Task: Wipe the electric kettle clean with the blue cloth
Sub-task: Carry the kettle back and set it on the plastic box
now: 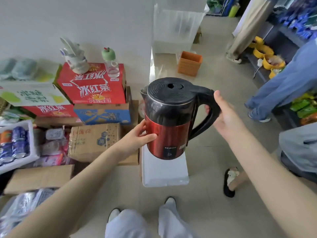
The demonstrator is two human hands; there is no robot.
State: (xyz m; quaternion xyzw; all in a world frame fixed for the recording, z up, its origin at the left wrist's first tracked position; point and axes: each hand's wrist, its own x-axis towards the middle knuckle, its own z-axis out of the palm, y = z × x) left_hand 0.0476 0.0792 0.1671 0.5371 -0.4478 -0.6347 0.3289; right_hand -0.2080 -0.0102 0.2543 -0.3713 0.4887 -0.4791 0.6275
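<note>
Kettle [169, 117] held between both hands, right hand [226, 115] gripping handle, left hand [137, 136] clasping red side

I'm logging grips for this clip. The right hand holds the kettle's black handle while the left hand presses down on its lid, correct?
Not quite. In the head view the left hand holds the red side of the kettle, not the lid, which nothing touches. The right hand does hold the black handle.

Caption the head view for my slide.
Right hand grips the kettle by its handle; left hand holds its body; no blue cloth visible.
</note>
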